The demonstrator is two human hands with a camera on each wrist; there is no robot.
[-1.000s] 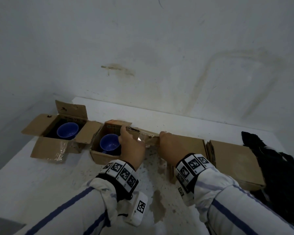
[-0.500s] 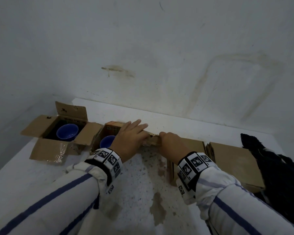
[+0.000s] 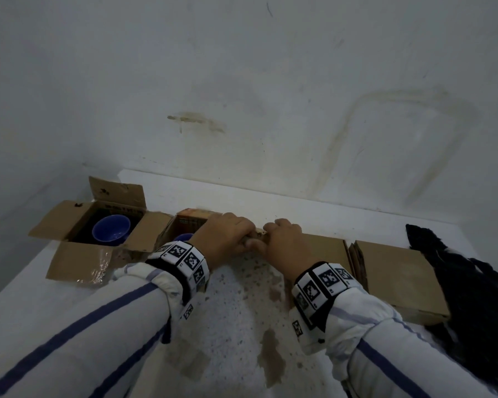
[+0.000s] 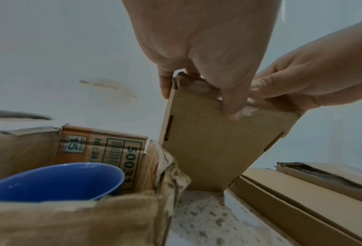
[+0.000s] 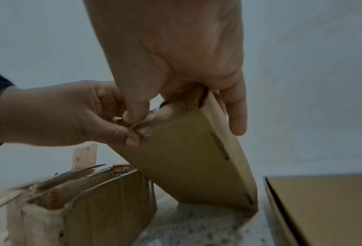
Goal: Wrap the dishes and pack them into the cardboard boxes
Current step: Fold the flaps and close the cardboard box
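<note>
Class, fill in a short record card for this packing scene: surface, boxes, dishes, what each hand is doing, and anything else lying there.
Surface: speckled white counter against a stained white wall.
Open boxes: two brown cardboard boxes, far left and next to it.
Dishes: one blue bowl in the far-left box; another blue bowl in the second.
Held item: brown corrugated cardboard box, standing on end, tilted.
Left hand: grips its top edge.
Right hand: grips its top edge.
Other: flattened brown cardboard; black cloth at right.
</note>
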